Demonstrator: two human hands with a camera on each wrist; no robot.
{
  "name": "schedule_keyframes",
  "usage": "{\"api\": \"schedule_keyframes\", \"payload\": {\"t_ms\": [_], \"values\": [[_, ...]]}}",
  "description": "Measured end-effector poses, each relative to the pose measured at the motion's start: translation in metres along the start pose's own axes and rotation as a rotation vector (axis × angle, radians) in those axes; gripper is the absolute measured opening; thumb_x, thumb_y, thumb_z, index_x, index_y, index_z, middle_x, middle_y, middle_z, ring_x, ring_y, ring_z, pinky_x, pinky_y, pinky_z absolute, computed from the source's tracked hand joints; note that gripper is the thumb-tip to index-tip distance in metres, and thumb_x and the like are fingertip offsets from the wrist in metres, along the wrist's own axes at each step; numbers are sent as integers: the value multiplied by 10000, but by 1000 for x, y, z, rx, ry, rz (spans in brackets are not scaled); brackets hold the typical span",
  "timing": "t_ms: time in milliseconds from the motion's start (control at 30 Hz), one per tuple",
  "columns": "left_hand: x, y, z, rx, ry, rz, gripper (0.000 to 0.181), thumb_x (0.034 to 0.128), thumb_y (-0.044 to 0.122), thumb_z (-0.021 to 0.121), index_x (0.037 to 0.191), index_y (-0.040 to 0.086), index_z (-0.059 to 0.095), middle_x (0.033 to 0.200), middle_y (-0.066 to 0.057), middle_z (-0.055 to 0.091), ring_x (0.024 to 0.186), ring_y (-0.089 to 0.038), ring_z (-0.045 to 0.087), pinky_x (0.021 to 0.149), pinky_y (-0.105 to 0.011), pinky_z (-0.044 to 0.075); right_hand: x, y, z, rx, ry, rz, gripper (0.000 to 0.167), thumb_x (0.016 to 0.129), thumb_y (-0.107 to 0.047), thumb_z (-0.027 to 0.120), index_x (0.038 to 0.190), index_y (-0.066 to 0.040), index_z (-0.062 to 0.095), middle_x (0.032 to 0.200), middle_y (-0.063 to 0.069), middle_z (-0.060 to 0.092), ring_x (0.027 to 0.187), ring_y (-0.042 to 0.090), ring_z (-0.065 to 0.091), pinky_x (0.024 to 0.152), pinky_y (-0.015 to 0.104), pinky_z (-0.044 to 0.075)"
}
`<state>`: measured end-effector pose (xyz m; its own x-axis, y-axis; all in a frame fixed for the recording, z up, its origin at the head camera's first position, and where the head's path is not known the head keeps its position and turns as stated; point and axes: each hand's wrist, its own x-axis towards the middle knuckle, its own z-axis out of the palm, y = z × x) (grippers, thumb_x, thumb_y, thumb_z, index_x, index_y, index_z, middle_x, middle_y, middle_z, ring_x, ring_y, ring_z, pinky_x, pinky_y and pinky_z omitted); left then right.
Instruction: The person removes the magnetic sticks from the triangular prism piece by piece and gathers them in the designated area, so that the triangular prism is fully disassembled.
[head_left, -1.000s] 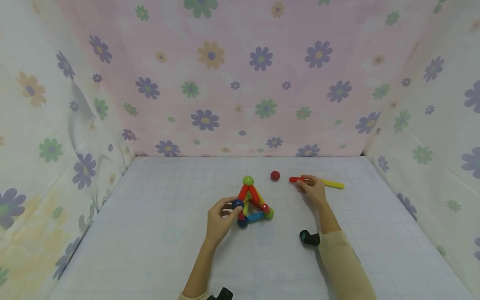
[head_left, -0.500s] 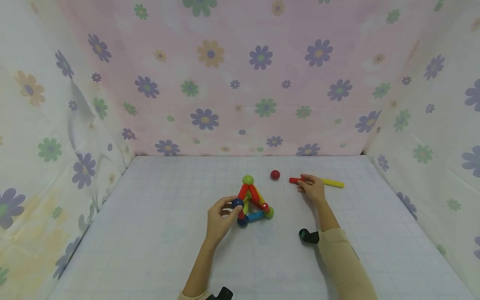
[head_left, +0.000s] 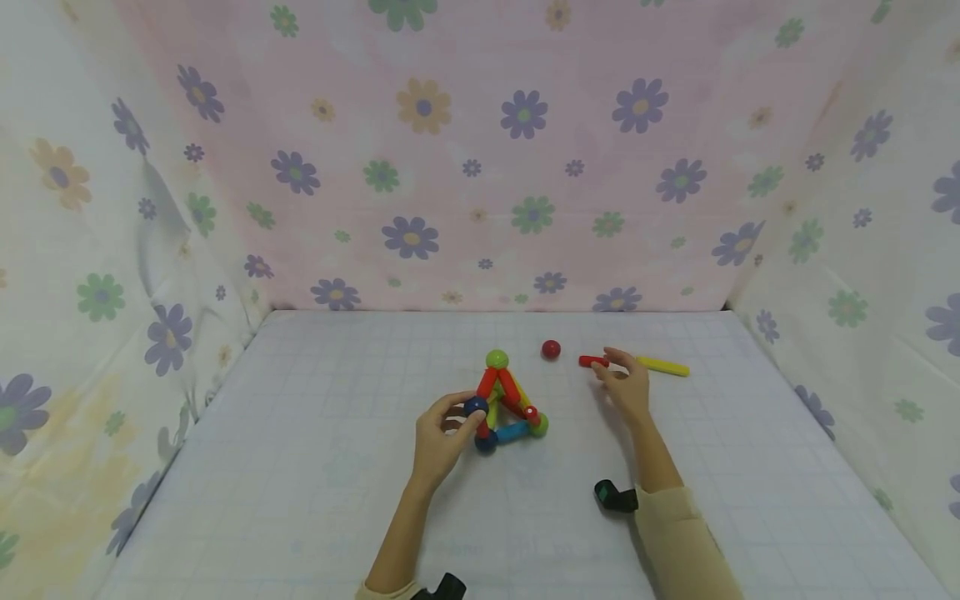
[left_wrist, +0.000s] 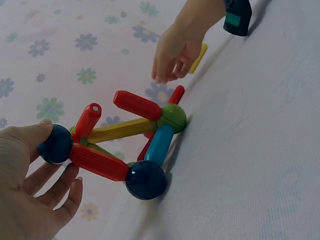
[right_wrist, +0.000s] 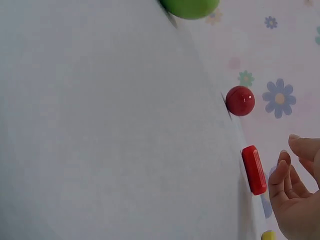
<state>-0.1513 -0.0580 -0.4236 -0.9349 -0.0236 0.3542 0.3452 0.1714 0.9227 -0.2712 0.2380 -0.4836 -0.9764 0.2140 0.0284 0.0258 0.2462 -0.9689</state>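
Observation:
My left hand (head_left: 438,442) holds a dark blue ball (left_wrist: 54,144) between thumb and fingers. That ball joins a frame of magnetic sticks and balls standing on the table: a red stick (left_wrist: 100,162) runs to a second dark blue ball (left_wrist: 145,180), and a light blue stick (left_wrist: 160,145) leads on to a green ball (left_wrist: 171,118). Another green ball (head_left: 497,359) sits on the frame's far side. Over at the right, my right hand (head_left: 628,392) hovers beside a loose red stick (right_wrist: 254,170), fingers loosely bent and nothing between them.
A loose red ball (head_left: 551,350) lies behind the frame, left of the loose red stick. To the right of my right hand is a yellow stick (head_left: 663,367). Flowered cloth (head_left: 480,167) hangs at the back and both sides of the white-covered table (head_left: 300,500).
My right hand's thumb and fingers have spread slightly apart by the loose red stick, uncovering more of the yellow stick. My left hand and the frame look unchanged.

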Motion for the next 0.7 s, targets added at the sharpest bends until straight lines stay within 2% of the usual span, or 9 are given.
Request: {"api": "schedule_keyframes", "payload": {"t_ms": [100,200,267,367,567,700], "values": [[0,0,0,-2,3,15,272,841,4,665,1090,-98,623,1044,-219,657,875,-322,600,727,-319,535,-7,-5,7,28,-29,-80,474,893,-164,645,1308,13,499,1193,211,547,792,115,628,653,141,496],[0,0,0,-4,6,24,271,837,-4,666,1086,-101,622,1039,-222,655,869,-329,602,719,-321,536,-16,-12,16,73,-70,-143,458,886,-126,649,1283,53,505,1139,260,568,792,57,625,665,153,504],[0,0,0,-6,8,27,273,834,-7,667,1085,-105,621,1039,-226,655,871,-338,603,718,-326,536,-23,-17,22,90,-104,-169,454,888,-130,647,1279,52,507,1131,266,576,809,7,610,688,153,507],[0,0,0,-8,10,27,277,833,-11,667,1088,-106,618,1040,-227,653,873,-349,601,719,-327,534,-35,-27,31,94,-142,-207,436,886,-128,649,1270,36,525,1120,264,599,849,8,603,735,153,502],[0,0,1,-4,14,26,277,832,-9,669,1087,-105,621,1041,-223,656,869,-336,605,720,-330,536,-54,-42,49,59,-266,-329,423,873,-94,654,1264,19,537,1111,290,608,925,137,628,809,177,493],[0,-1,1,5,13,24,274,835,1,671,1085,-103,624,1041,-220,659,867,-321,607,722,-334,538,-64,-48,60,22,-342,-439,439,855,-49,661,1270,8,530,1104,272,615,978,293,618,822,295,523]]}}
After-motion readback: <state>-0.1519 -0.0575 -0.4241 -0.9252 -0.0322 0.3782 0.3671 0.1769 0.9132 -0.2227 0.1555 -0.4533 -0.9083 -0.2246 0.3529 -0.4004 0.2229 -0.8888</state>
